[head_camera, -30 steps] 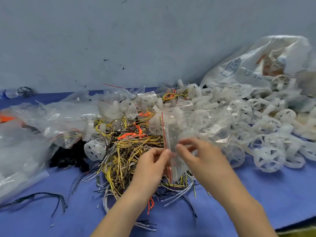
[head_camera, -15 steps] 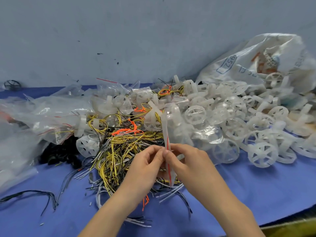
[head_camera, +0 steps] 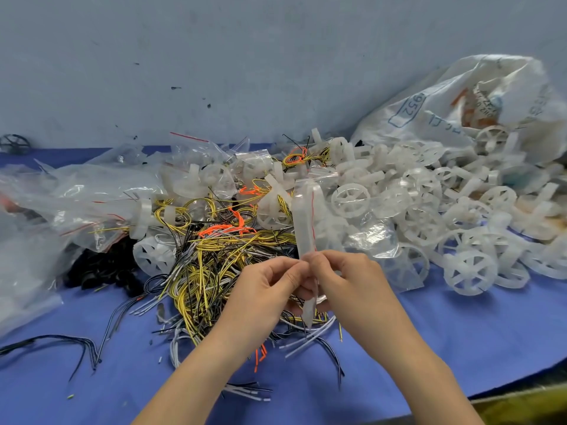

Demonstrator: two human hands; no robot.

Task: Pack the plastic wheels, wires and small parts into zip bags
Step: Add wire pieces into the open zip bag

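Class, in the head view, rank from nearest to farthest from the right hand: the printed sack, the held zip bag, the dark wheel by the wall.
1. The zip bag, pinched in the right hand itself.
2. The printed sack, back right.
3. The dark wheel, far left against the wall.

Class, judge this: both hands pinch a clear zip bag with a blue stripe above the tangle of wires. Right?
The stripe is red, not blue; the head view shows it. The left hand and right hand do pinch the clear zip bag above the tangle of wires.
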